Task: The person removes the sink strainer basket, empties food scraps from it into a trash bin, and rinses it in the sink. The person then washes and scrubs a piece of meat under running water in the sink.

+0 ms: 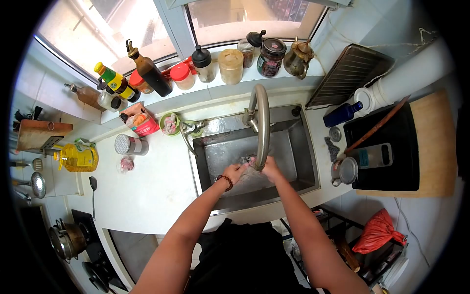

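Observation:
Both my hands are low in the steel sink (pixel 306 147), beneath the curved faucet (pixel 263 127). My left hand (pixel 236 172), with a beaded bracelet (pixel 226 182) at its wrist, is closed on a small pinkish piece (pixel 251 160) that looks like raw meat. Close beside it, my right hand (pixel 270 169) has its fingers curled in toward the same spot. The faucet's spout hides part of those fingers, so what they grip does not show. Water splashes around the hands and wets the sink floor.
Left of the sink stand a green bowl (pixel 177 131) with pinkish meat, a red bag (pixel 147 128), a can (pixel 131 145) and an oil bottle (pixel 81 158). Jars and bottles line the windowsill. At right are a black board (pixel 391 147), a cleaver (pixel 374 156) and a metal cup (pixel 346 171).

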A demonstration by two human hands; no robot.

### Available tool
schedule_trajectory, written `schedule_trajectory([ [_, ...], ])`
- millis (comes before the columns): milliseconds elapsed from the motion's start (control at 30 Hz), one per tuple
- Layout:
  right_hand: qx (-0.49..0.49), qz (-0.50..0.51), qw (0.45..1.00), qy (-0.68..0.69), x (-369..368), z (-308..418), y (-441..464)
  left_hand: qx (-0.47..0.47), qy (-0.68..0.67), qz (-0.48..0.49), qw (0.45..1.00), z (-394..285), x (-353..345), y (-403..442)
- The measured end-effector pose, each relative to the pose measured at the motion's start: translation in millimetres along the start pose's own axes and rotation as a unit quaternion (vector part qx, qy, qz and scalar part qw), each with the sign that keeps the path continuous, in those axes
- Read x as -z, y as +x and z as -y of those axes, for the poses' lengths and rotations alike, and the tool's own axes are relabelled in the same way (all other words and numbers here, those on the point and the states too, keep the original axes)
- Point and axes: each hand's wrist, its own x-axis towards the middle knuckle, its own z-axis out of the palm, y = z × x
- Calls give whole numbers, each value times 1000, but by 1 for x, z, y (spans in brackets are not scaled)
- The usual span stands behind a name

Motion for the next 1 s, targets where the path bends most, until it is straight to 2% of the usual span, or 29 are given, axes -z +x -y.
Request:
schedule_trajectory([
  [67, -45, -50, 988, 141, -14, -8, 1, -54, 19, -70, 996, 25, -9, 19],
  [100, -45, -50, 988, 141, -20, -8, -3, -54, 19, -71, 996, 29, -14, 20],
  [167, -4, -71, 976, 204, -30, -6, -11, -67, -162, -93, 980, 36, -22, 24],
  [300, -63, -83, 968, 229, -33, 18, -32, -79, -178, -154, 969, 40, -15, 29],
  [367, -64, -73, 984, 147, -21, -1, -22, 44, -313, -201, 927, 24, -10, 25],
  [500, -30, -125, 973, 192, -20, -3, -25, 8, -350, -194, 916, 6, -13, 22],
  [567, -68, -78, 974, 202, -10, -15, -24, 19, -405, -144, 903, -23, -27, 6],
  [633, -65, -81, 978, 181, -19, 21, -45, 16, -369, -161, 915, -21, -47, 20],
  [700, -63, -83, 982, 160, -29, 28, -49, -22, -242, -111, 964, -16, -65, 34],
  [733, -21, -178, 976, 126, -32, 16, -43, 61, -164, -118, 977, -15, -72, 46],
  [767, 23, -270, 958, 91, -33, 6, -35, 59, -164, -116, 978, -13, -79, 53],
  [833, 31, -290, 949, 124, -33, -5, -20, 7, 14, -171, 985, -6, -88, 63],
  [867, 37, -308, 938, 157, -35, -10, -16, 44, -14, -118, 992, -1, -86, 69],
  [900, 38, -309, 937, 160, -39, -5, -16, 44, -11, -117, 992, -15, -79, 58],
  [967, 34, -246, 951, 187, -48, 10, -22, 161, -243, -31, 956, -66, -62, 2],
  [1000, 68, -194, 967, 151, -53, 10, -17, 130, -266, -86, 951, -75, -61, -12],
])
